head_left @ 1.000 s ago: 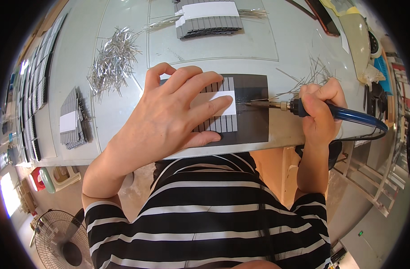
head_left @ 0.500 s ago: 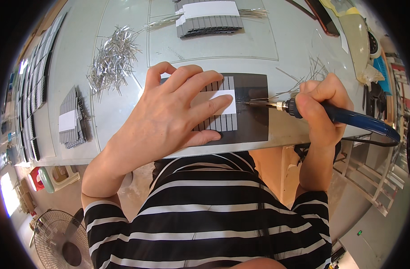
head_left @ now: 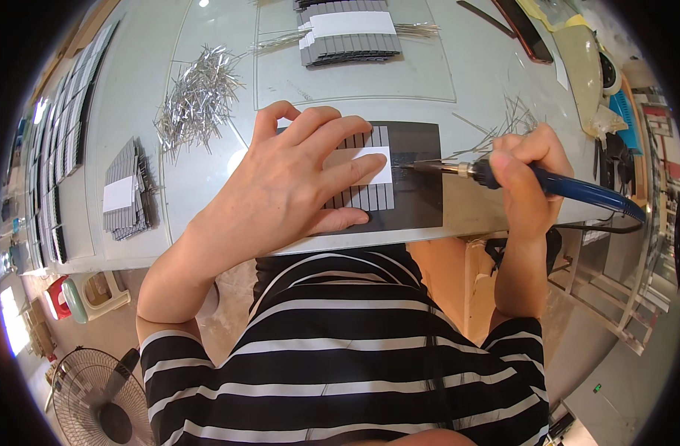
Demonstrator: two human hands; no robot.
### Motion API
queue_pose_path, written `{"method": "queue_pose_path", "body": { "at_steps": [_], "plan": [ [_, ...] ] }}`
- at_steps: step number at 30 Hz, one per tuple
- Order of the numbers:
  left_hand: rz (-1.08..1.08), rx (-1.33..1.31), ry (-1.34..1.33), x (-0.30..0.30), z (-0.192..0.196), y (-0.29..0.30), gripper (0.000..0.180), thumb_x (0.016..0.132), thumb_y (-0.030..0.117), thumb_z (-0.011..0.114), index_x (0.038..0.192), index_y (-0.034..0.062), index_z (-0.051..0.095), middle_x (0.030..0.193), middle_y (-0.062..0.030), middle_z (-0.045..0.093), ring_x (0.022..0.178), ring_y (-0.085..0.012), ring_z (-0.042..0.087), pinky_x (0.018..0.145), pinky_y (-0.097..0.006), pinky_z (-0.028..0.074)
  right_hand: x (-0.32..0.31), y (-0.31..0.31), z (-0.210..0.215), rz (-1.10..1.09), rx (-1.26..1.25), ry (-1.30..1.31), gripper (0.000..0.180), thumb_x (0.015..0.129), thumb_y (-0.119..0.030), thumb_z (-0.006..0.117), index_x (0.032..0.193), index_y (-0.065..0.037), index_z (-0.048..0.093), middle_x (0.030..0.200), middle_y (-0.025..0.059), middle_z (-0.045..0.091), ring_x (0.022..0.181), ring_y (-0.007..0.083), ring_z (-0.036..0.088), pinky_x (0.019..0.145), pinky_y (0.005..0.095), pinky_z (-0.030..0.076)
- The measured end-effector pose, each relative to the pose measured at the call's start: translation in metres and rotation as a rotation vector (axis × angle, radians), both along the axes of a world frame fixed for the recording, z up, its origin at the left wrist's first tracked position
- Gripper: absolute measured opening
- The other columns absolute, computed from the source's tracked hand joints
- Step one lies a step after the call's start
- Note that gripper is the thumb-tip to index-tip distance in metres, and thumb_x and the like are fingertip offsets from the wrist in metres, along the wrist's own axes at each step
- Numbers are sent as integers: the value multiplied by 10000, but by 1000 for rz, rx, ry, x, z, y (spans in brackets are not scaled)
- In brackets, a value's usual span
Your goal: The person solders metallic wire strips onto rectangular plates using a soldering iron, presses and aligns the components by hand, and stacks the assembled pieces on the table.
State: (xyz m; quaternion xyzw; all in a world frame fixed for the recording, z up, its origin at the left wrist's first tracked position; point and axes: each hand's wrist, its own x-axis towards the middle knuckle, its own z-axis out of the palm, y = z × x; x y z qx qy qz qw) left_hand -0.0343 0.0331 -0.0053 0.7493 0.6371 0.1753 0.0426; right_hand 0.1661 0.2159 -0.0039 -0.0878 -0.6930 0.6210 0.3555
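My left hand [head_left: 299, 171] lies spread over a grey panel of narrow strips [head_left: 382, 198] with a white band [head_left: 377, 172] across it. Its fingertips press on the panel's edges and on the band. Beneath the panel is a dark rectangular board [head_left: 422, 212] near the table's front edge. My right hand [head_left: 529, 178] is closed round the blue handle of a soldering iron [head_left: 570, 186]. The iron's metal tip points left over the bare part of the board, close to the right end of the white band. I cannot tell whether the tip touches anything.
A heap of thin shiny metal strips [head_left: 199, 100] lies at the left, with a stack of grey panels [head_left: 128, 193] nearer. More banded panels [head_left: 351, 33] are stacked at the back. Loose wires [head_left: 511, 123] and a phone [head_left: 526, 30] lie right. A fan [head_left: 102, 405] stands lower left.
The whole view has shifted slightly. The soldering iron's tip stays near the band's right end, and my left hand keeps its place on the panel.
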Motion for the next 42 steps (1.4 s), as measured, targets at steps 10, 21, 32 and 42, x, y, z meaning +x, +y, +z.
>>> {"method": "queue_pose_path", "body": {
  "at_steps": [10,21,32,42],
  "plan": [
    [-13,31,-2,0,-2,1,482,814,456,682,1176,141,652,1277,-91,556,1157,-289,503,979,-475,328,9,-1,-13,-137,-34,55,247,801,68,565,710,-67,379,574,-17,382,540,61,306,506,260,261],
    [-13,24,-10,0,-1,0,488,815,459,678,1184,141,645,1272,-90,557,1153,-295,503,980,-478,326,7,-1,-19,-102,-41,69,249,787,81,568,697,-65,388,573,-24,384,529,56,299,495,256,262],
    [-9,13,-24,0,0,1,482,815,457,677,1175,138,650,1271,-96,556,1166,-296,498,991,-476,320,7,1,-20,-84,-37,73,255,790,101,574,706,-59,395,574,-18,384,528,53,300,480,250,252],
    [-4,-7,-6,1,0,-1,488,809,446,686,1199,155,649,1300,-98,538,1180,-296,492,1004,-487,314,4,-2,-17,-94,-63,50,269,794,106,564,696,-62,378,572,-27,363,533,50,282,480,250,237]
  ]
}}
